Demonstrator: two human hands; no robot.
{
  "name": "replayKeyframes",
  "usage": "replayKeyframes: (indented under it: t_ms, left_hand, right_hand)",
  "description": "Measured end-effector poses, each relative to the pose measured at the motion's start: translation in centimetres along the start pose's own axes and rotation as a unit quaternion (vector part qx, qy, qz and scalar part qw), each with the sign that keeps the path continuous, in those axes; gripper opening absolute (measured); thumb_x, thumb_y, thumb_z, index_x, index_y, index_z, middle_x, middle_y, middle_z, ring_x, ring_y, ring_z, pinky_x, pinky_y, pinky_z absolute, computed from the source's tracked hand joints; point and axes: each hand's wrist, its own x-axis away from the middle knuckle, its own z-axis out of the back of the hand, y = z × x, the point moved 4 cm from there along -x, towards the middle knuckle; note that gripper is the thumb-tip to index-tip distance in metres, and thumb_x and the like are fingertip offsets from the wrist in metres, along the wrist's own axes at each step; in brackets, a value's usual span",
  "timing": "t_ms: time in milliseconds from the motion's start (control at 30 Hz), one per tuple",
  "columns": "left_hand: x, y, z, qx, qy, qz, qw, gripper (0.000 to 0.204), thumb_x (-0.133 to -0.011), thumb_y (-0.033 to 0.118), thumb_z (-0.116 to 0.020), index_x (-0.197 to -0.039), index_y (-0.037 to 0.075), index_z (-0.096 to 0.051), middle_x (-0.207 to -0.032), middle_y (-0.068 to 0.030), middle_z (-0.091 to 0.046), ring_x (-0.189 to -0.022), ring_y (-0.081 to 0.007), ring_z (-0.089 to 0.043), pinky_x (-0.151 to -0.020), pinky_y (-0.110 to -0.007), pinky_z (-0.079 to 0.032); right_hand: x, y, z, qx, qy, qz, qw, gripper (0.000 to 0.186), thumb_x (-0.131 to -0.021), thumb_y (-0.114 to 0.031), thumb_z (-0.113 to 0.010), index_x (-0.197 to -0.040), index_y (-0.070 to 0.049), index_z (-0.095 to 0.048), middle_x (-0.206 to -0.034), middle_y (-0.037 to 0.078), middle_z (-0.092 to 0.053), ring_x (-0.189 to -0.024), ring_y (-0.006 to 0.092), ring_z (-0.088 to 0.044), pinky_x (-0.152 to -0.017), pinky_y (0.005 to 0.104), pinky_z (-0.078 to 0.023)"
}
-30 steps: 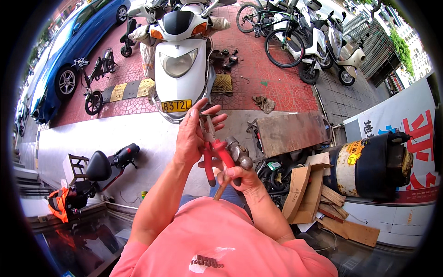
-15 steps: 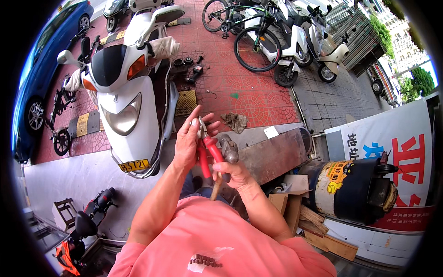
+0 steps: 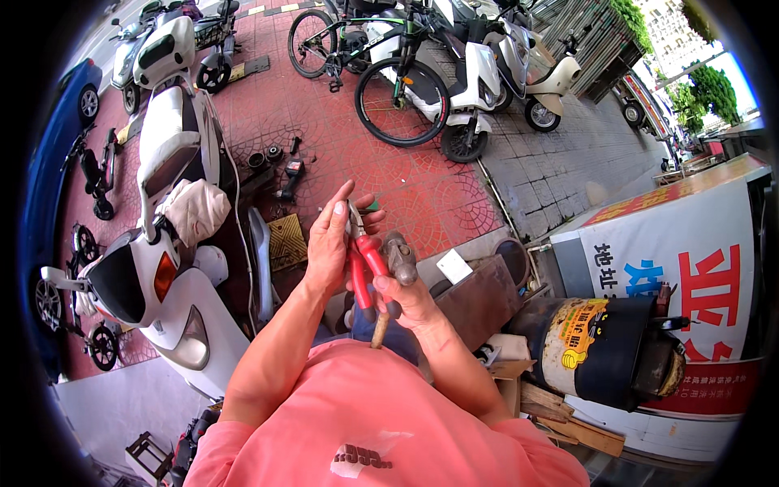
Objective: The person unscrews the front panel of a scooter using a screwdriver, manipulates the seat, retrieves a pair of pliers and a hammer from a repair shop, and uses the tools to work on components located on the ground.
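Observation:
Red-handled pliers (image 3: pixel 369 254) are held upright in front of my chest, with their metal jaws pointing away from me. My left hand (image 3: pixel 328 243) has its thumb pressed against them near the jaws, its fingertips reaching past behind. Whether the jaws grip anything is too small to tell. My right hand (image 3: pixel 408 302) closes around a hammer (image 3: pixel 400 258), whose metal head sticks up above the thumb. The hammer's wooden handle slants down toward my shirt. The same hand also touches a red handle of the pliers; most of its fingers are hidden.
A white scooter (image 3: pixel 195 345) stands close at left, a cloth over its handlebar. Beyond it, a black power tool (image 3: pixel 290 178) and round parts lie on red paving. A bicycle (image 3: pixel 402 101) and scooters are parked ahead. At right are a metal plate (image 3: pixel 483 300) and a black tank (image 3: pixel 600 345).
My view has swung, so the white scooter now sits farther left and lower, and the bicycle has shifted left too. Both hands keep nearly the same hold on the pliers and hammer.

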Motion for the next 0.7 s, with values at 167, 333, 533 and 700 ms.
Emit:
replayKeyframes:
  t_ms: [167, 333, 533, 700]
  left_hand:
    - [-11.8, -1.0, -1.8, -0.078, 0.027, 0.017, 0.996, 0.083, -0.103, 0.048, -0.056, -0.164, 0.009, -0.016, -0.154, -0.0197, -0.045, -0.126, -0.0313, -0.060, -0.102, -0.043, -0.052]
    - [-19.4, -3.7, -1.1, -0.041, -0.054, 0.139, 0.988, 0.076, -0.099, 0.045, -0.060, -0.159, 0.009, -0.030, -0.150, -0.0122, -0.050, -0.134, -0.0271, -0.052, -0.109, -0.047, -0.042]
    - [-30.7, -5.4, -2.5, 0.145, 0.109, 0.196, 0.964, 0.041, -0.098, 0.045, -0.064, -0.124, 0.013, -0.064, -0.116, -0.0032, -0.069, -0.109, -0.0193, -0.064, -0.101, -0.044, -0.045]
    - [-39.5, -5.0, 2.1, 0.183, 0.158, 0.149, 0.959, 0.029, -0.101, 0.041, -0.061, -0.111, 0.015, -0.067, -0.106, -0.0018, -0.070, -0.102, -0.0179, -0.065, -0.096, -0.042, -0.048]
  right_hand:
    - [-9.3, -5.4, 8.3, 0.061, 0.058, 0.036, 0.996, 0.056, -0.085, -0.028, -0.084, -0.128, -0.004, -0.058, -0.105, 0.008, -0.070, -0.095, 0.0192, -0.070, -0.080, 0.0332, -0.056]
    - [-20.8, -13.6, 13.9, 0.321, 0.052, 0.103, 0.940, 0.055, -0.080, -0.033, -0.087, -0.119, -0.003, -0.064, -0.103, 0.006, -0.071, -0.091, 0.0157, -0.068, -0.080, 0.0325, -0.054]
    - [-32.6, -19.7, 16.8, 0.425, -0.067, 0.117, 0.895, 0.058, -0.076, -0.029, -0.091, -0.122, -0.002, -0.067, -0.105, 0.013, -0.072, -0.096, 0.0251, -0.072, -0.082, 0.0389, -0.057]
    - [-43.5, -21.2, 18.7, 0.529, -0.104, 0.009, 0.842, 0.050, -0.079, -0.026, -0.088, -0.119, -0.001, -0.070, -0.105, 0.015, -0.073, -0.097, 0.0255, -0.073, -0.084, 0.0378, -0.058]
